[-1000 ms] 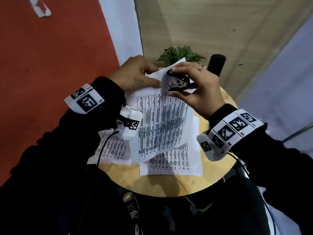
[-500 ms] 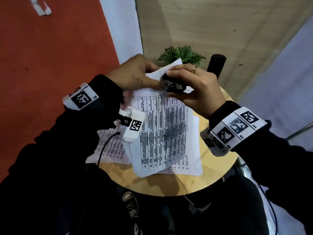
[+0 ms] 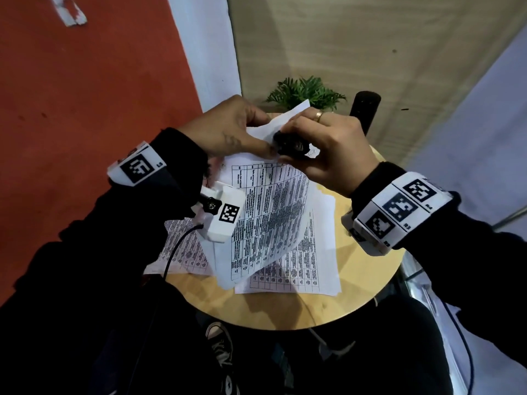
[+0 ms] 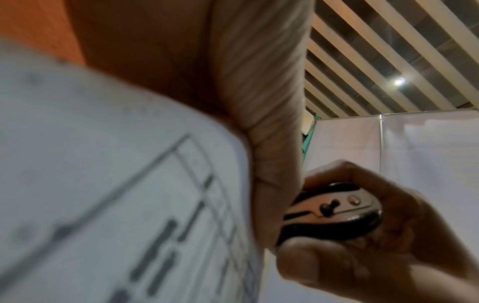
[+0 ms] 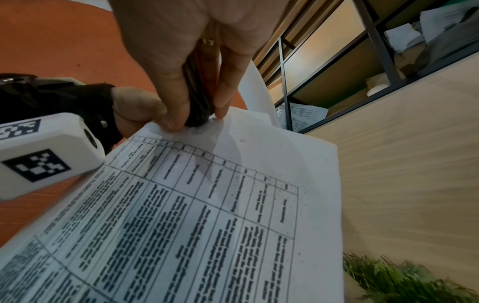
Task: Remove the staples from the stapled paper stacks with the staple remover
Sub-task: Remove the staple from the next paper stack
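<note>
The paper stack [image 3: 265,220] has tilted; right-hand fingers [image 5: 173,106] pinch the staple remover [image 3: 292,145] at its corner.

Plant [image 3: 306,91] & black cylinder [image 3: 365,111] block table's [image 3: 368,283] far edge.

The right hand [image 3: 328,149] covers most of the staple remover [image 3: 293,145], so its teeth and the staple cannot be seen. In the left wrist view the paper stack [image 4: 116,194] is blurry and its words cannot be read. The left hand [image 3: 228,129] hides the corner of the stack.
</note>
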The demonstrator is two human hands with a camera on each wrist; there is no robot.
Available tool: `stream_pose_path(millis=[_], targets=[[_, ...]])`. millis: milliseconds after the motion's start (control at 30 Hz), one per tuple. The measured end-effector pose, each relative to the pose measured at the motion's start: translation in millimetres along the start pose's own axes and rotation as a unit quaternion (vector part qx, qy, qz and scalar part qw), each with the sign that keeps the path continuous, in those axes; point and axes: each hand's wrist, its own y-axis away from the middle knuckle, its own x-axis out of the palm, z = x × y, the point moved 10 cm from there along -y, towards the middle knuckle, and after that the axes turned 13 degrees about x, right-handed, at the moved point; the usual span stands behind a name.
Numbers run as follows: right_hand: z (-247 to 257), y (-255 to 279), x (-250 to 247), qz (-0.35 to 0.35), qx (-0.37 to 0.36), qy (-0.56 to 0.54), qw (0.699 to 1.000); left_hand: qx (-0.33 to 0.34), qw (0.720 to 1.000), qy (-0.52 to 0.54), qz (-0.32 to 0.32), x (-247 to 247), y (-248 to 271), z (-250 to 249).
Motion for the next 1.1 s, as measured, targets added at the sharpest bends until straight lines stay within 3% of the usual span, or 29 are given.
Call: stream_pose_path(millis=[167, 433, 733, 1100], targets=[[2, 0, 2, 0.010, -0.004, 0.015, 1.000, -0.001, 1.000, 0.012, 0.020, 5, 2, -1], [-2, -2, -2, 0.019, -0.003, -0.029, 0.999, -0.014, 1.000, 0.008, -0.001, -5, 2, 3], [8, -1, 4, 0.034, -0.030, 0.013, 0.999, 0.006, 0.999, 0.025, 0.031, 10, 1, -7], [-19, -1, -3, 0.023, 0.087, -0.096, 0.991, -0.033, 0.999, 0.004, -0.009, -6, 4, 14]])
